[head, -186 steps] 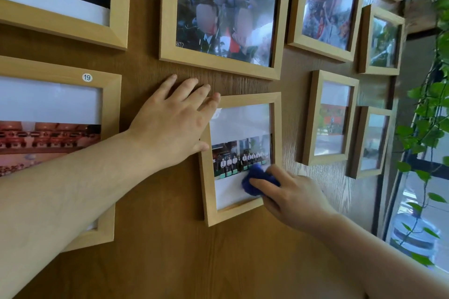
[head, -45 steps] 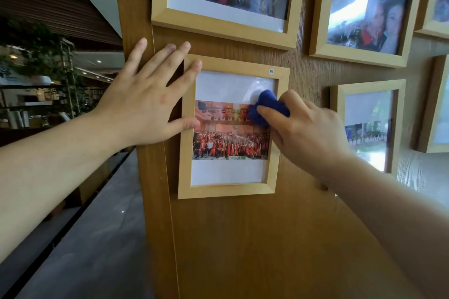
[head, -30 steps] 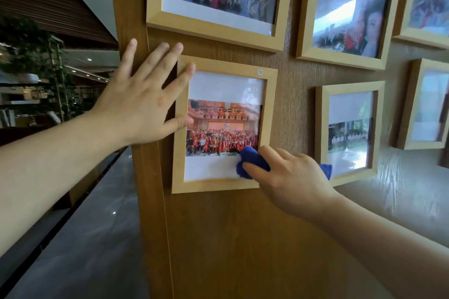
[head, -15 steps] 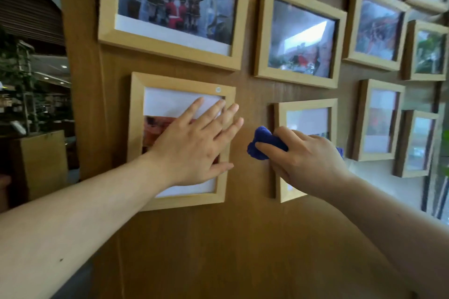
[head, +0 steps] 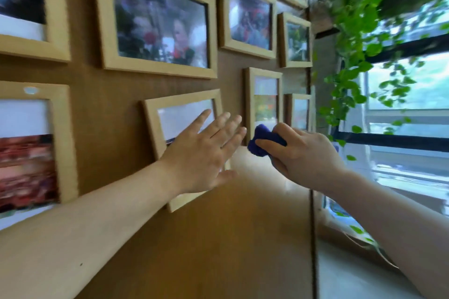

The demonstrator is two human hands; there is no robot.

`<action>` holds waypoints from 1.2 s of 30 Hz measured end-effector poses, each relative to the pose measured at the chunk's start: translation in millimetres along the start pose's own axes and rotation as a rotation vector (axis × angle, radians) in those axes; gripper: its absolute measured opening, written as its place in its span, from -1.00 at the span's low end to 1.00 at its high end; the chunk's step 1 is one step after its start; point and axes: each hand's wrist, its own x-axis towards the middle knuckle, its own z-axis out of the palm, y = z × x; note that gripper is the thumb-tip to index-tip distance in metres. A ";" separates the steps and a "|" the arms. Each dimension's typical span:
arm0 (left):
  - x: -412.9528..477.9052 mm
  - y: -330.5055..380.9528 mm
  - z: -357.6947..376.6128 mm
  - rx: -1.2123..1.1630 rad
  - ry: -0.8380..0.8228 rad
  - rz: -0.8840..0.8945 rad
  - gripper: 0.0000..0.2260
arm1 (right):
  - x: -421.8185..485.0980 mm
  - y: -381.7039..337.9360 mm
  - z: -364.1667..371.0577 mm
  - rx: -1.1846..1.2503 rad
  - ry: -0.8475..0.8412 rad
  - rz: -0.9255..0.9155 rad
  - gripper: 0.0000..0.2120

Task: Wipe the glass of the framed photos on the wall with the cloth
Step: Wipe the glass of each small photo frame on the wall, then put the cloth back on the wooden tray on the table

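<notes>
Several light wooden photo frames hang on a brown wood wall. My left hand is open with fingers spread, lying over a small tilted frame in the middle. My right hand is shut on a bunched blue cloth, which sits just right of that frame and at the lower edge of a narrow upright frame. A frame with a red group photo is at the far left. The view is blurred by motion.
Larger frames hang above. The wall ends at a corner edge on the right. Beyond it are trailing green plants, a black-barred window and a pale sill.
The view has swung right along the wall. My left hand left the red-photo frame and now lies over the small frame beside it; my right hand carried the cloth right, past that frame.
</notes>
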 end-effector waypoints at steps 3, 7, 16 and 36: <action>30.7 24.7 10.2 -0.066 0.075 0.050 -0.31 | -25.3 18.5 -6.5 -0.063 -0.088 0.044 -0.70; 58.2 52.2 17.8 -0.153 0.170 0.122 -0.30 | -60.5 28.1 -28.9 -0.184 -0.198 0.135 -0.68; 90.3 154.1 -4.9 -0.413 0.376 0.390 -0.31 | -166.2 -8.1 -127.7 -0.438 -0.518 0.439 -0.71; 57.1 487.3 -181.8 -0.805 0.464 0.995 -0.26 | -491.7 -138.3 -379.2 -0.653 -0.716 1.162 -0.68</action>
